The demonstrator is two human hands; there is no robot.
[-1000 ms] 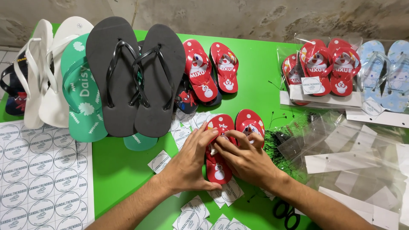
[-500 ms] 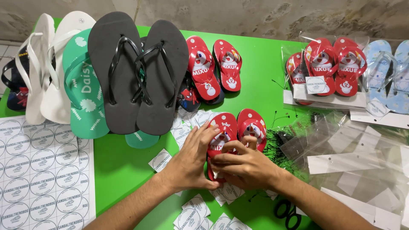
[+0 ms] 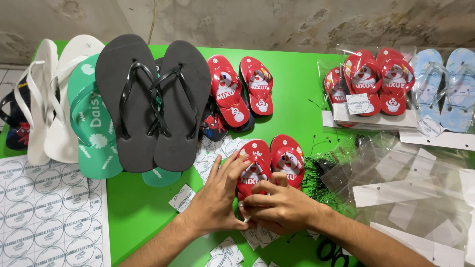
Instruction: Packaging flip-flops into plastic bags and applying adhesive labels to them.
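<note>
Head view: our left hand (image 3: pixel 217 198) and right hand (image 3: pixel 277 207) close on the small red sandals (image 3: pixel 269 160); bagged pairs (image 3: pixel 376 84) done, these not yet bagged.

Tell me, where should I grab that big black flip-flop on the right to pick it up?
Probably by the straps of the big black flip-flop, from above. They arch over the flat sole, so fingers could hook under them. Its left edge touches the other black flip-flop, so a side grip looks awkward.
</note>
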